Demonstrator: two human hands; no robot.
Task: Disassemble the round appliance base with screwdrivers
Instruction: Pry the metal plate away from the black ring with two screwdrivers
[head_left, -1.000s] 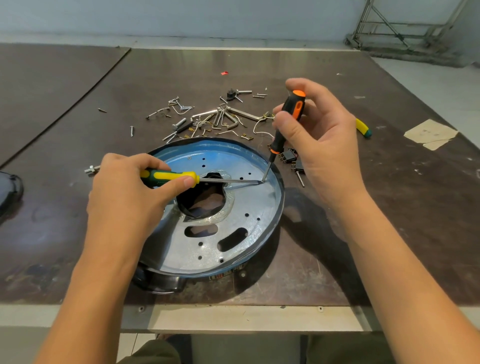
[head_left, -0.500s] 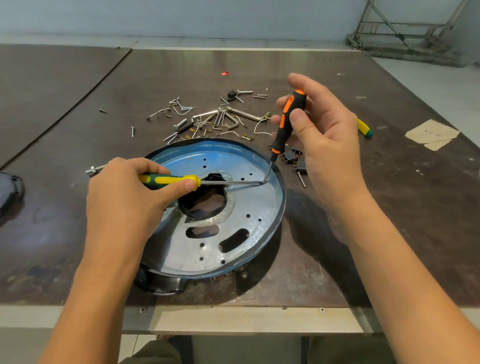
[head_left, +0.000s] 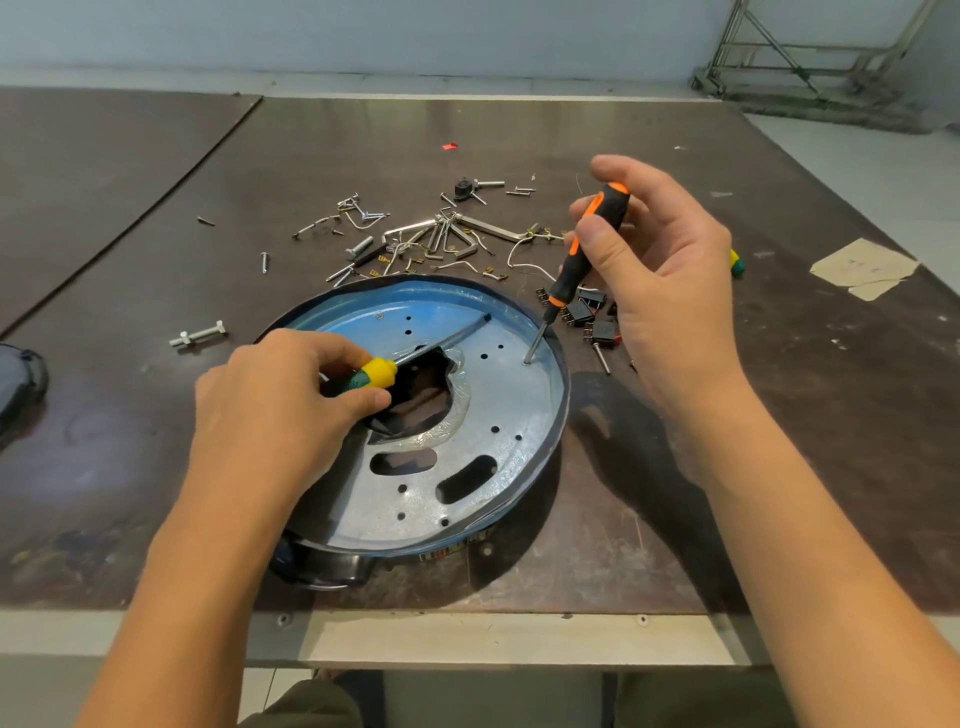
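The round appliance base (head_left: 498, 467), a grey metal plate with holes and slots inside a dark rim, lies near the table's front edge. My left hand (head_left: 275, 410) grips a yellow-and-green screwdriver (head_left: 376, 375); its shaft slants up and right across the plate toward the far rim. My right hand (head_left: 660, 270) pinches a black-and-orange screwdriver (head_left: 587, 254) held nearly upright, and its tip touches the plate close to the right rim.
Loose screws, bolts, hex keys and wire bits (head_left: 441, 239) are scattered behind the base. Small black switches (head_left: 587, 317) lie right of it. A bolt (head_left: 200, 334) sits at the left, a dark object (head_left: 21, 379) at the left edge, paper scraps (head_left: 862, 267) at the right.
My left hand turned the yellow screwdriver from pointing right, meeting the other tip, to slanting toward the far rim. My right hand and its screwdriver stayed nearly in place.
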